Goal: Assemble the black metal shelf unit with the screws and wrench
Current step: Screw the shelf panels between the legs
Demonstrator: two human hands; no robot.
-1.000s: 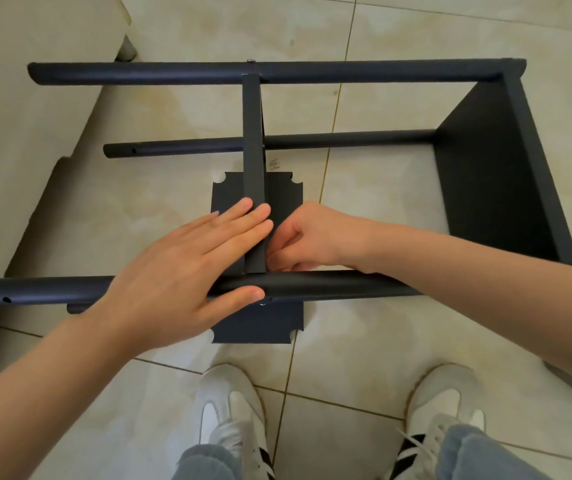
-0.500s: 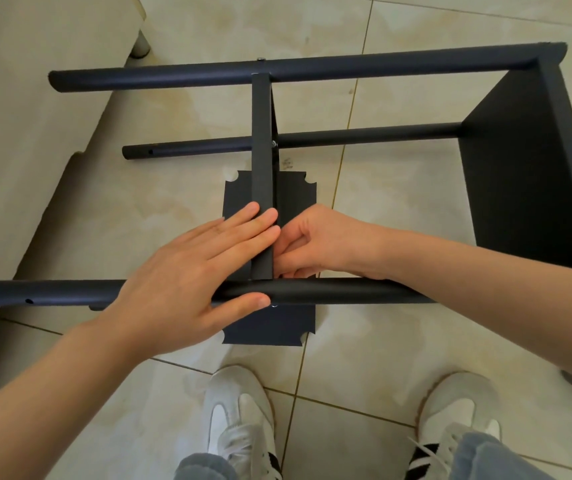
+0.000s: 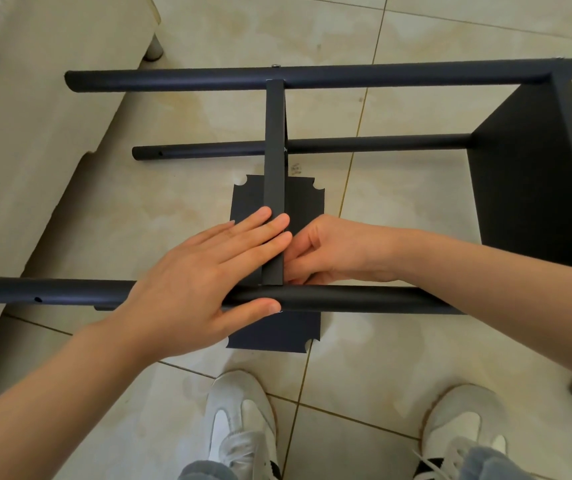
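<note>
on a pale tile floor (image 3: 416, 341), with beige furniture (image 3: 35, 98) at 10 o'clock, the black shelf unit (image 3: 533, 174) lies on its side in the middle, long poles (image 3: 346, 301) running 9 to 3 o'clock, left hand (image 3: 201, 282) flat on it, right hand (image 3: 340, 251) curled beside, holding i cannot tell what.

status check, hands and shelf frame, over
Left hand flat on middle shelf, thumb on near pole. Right hand curled at that joint, grip contents hidden. No wrench in view; loose panel lies on floor underneath.
</note>
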